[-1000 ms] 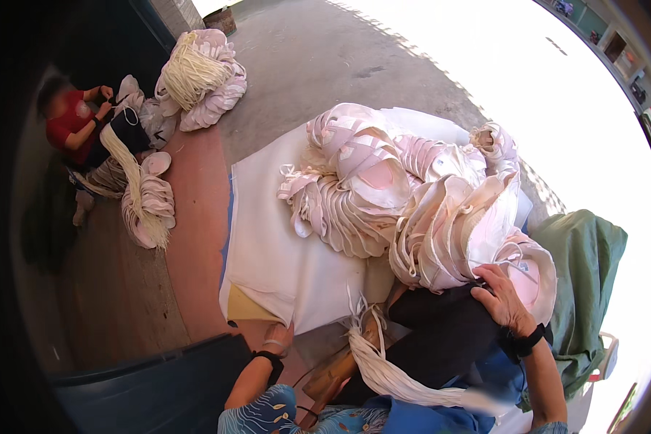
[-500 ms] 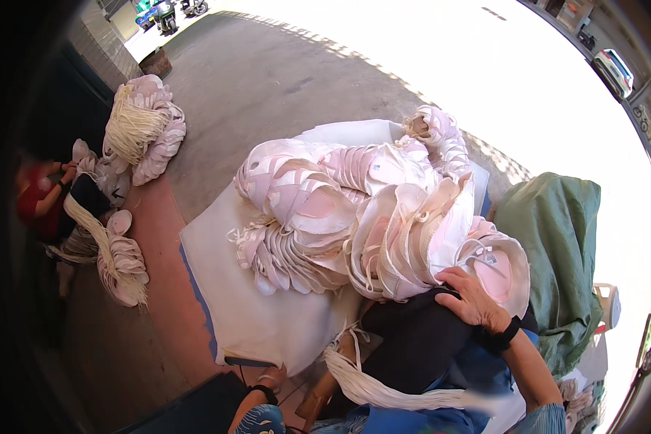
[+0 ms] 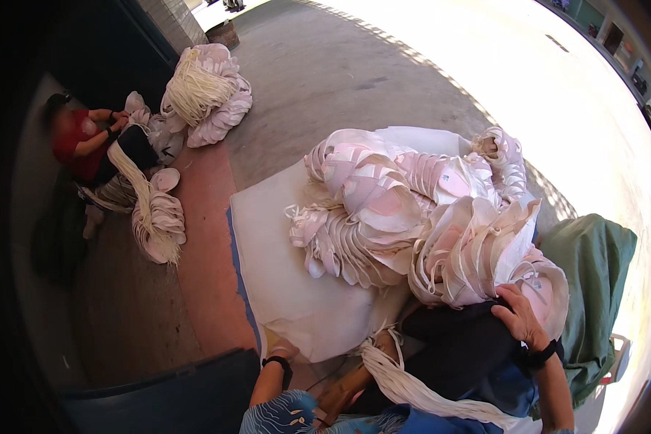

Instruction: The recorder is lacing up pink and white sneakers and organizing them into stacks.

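My right hand (image 3: 521,318) rests, fingers apart, on my dark-trousered knee (image 3: 459,333), with its fingertips beside the nearest bundle of shoe uppers (image 3: 470,253). These pale pink and white pieces are packed in rows, with more rows (image 3: 362,173) heaped behind. Under the heap spreads a large white sheet (image 3: 267,249). My left hand (image 3: 286,349) is low at the sheet's near edge; its fingers are too unclear to show a grip. A hank of white cords (image 3: 412,387) lies across my lap.
At the left a person in a red top (image 3: 87,145) sits handling similar uppers. More bundles (image 3: 213,94) and a cord-hung stack (image 3: 159,224) stand near them. A green cover (image 3: 593,289) drapes something on my right. A dark panel (image 3: 166,394) is at the lower left.
The view has turned left, so the heap sits farther right and the seated person shows more fully. My right hand stays on the knee; my left remains by the sheet's near edge.
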The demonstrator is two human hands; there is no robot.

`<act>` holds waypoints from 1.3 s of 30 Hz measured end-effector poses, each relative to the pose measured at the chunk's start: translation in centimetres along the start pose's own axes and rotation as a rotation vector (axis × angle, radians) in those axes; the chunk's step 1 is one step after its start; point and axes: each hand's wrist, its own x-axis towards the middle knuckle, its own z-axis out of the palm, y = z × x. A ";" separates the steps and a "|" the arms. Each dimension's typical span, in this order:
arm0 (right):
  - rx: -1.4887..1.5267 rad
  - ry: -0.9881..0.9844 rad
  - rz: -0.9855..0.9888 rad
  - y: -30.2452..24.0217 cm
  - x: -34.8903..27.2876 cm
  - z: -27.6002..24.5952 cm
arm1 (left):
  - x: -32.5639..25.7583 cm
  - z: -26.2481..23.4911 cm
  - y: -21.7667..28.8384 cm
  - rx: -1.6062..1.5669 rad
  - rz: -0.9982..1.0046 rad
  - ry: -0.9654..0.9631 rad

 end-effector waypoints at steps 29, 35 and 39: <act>-0.081 -0.101 0.125 -3.2 1.3 0.7 | 2.1 4.8 -0.3 -0.315 0.496 0.681; -0.065 -0.075 0.122 -2.1 1.3 0.6 | -2.9 4.4 12.6 0.268 0.723 0.373; -0.053 -0.062 0.130 -1.9 1.1 0.3 | -0.4 4.7 13.4 0.369 0.724 0.416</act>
